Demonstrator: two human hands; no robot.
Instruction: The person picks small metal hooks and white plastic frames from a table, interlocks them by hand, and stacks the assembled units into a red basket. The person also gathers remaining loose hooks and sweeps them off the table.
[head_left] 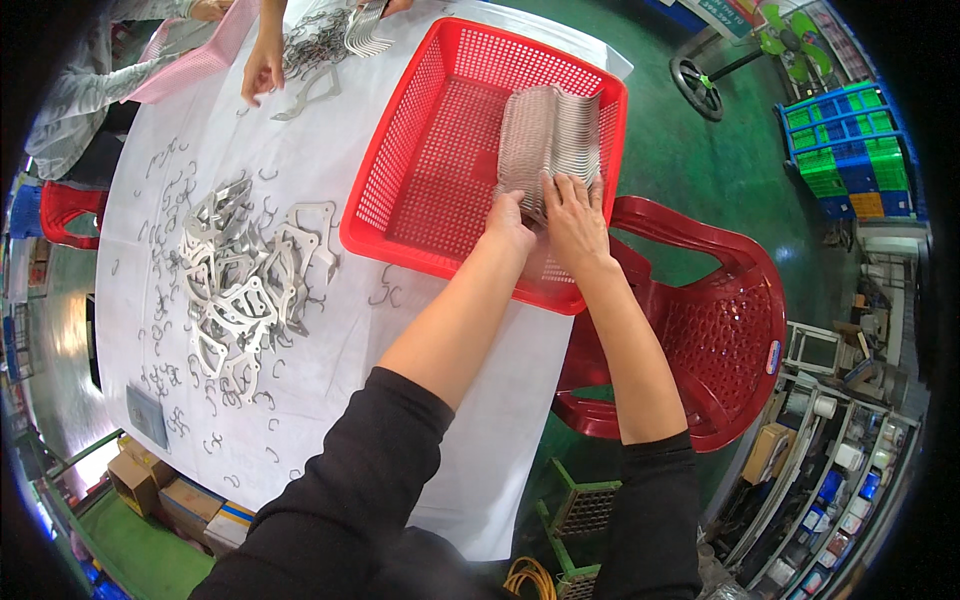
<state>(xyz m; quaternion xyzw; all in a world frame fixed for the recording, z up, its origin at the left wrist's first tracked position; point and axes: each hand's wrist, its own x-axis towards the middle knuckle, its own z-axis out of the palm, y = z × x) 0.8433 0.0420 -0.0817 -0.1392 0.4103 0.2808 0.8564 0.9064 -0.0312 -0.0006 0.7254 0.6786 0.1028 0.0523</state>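
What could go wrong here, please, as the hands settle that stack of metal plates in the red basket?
1. The stack of thin metal plates stands on edge, steadied only by the left hand and right hand; it might fan out or topple.
2. The plate edges look thin and could cut bare fingers.
3. The red basket overhangs the table edge near the red chair and could tip.

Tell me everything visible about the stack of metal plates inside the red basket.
The stack of metal plates is a thick row of thin, silvery-grey, curved-edged stamped pieces packed face to face on edge. It sits in the far right part of the red basket, against its right wall. The left hand and the right hand both press on the stack's near end. Fine detail of each plate cannot be made out.
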